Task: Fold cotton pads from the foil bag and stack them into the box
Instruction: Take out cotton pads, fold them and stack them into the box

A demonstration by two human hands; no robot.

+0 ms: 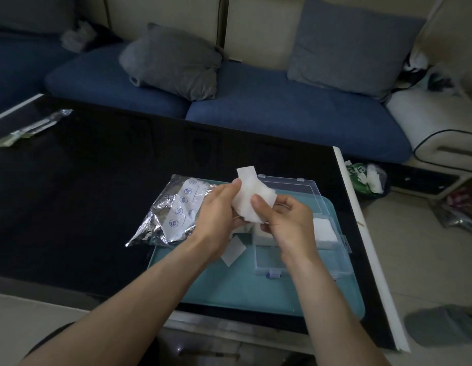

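Both hands hold a white cotton pad [249, 192] in the air above the teal tray [256, 294]. My left hand [219, 210] grips its left side with the thumb up along the pad. My right hand [285, 220] pinches its lower right part, thumb on top. One corner of the pad sticks up. The silver foil bag [171, 215] lies crumpled to the left of my hands, half on the tray. The clear plastic box [303, 260] stands open under my right hand, with white pads [323, 229] stacked in its right compartment. A loose pad [233, 250] lies on the tray.
The tray sits on a black glass table [84, 186] whose white edge [361, 233] runs down the right. A foil wrapper [31, 129] lies at the far left. A blue sofa [256, 101] with grey cushions stands behind. A bin [367, 178] and clutter sit on the floor at right.
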